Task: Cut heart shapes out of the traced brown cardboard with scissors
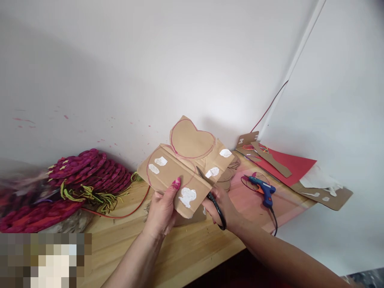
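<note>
A piece of brown cardboard (192, 140), creased and torn white in patches, is held up above the table in my left hand (163, 210). The thumb lies on top and the other fingers are hidden beneath. Heart outlines in pink-red marker show on the cardboard, one whole at the top and another across the lower left. My right hand (223, 208) is closed round the black handles of a pair of scissors (221, 218). Their blades reach over the cardboard's middle from the right, just below the upper heart; the lower blade is mostly hidden.
Cut cardboard shapes (223, 180) lie behind the held piece. A blue glue gun (264, 190) with a cord rests on the wooden table (180, 256). Red sheet (288, 164) and cardboard scraps (327, 196) are at the right, magenta braided pieces (90, 172) at the left. A white wall stands behind.
</note>
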Action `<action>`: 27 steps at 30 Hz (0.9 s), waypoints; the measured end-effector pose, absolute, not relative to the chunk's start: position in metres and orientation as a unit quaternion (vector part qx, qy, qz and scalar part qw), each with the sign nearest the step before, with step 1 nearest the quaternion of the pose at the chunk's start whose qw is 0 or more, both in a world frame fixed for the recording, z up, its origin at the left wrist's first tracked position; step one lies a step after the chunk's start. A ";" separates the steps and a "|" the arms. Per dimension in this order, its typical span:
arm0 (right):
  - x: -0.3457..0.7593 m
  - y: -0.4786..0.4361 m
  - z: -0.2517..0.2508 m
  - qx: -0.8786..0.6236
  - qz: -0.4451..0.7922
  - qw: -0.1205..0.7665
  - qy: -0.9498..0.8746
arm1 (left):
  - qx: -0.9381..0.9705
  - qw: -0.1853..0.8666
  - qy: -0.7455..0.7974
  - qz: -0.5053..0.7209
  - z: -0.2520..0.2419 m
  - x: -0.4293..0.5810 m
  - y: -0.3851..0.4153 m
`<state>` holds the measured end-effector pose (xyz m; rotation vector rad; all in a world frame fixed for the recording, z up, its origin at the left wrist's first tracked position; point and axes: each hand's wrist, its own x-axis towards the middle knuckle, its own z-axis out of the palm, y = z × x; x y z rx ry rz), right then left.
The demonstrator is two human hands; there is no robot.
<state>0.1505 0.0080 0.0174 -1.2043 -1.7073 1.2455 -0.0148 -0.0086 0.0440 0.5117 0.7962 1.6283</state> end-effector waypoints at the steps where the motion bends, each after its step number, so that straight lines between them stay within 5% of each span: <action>1: 0.150 0.008 0.018 -0.478 0.487 0.350 -0.642 | 0.222 0.590 0.346 0.695 0.045 -0.015 -0.009; 27: 0.152 0.004 0.034 -0.498 0.518 0.329 -0.613 | 0.265 0.601 0.376 0.654 0.044 -0.023 -0.010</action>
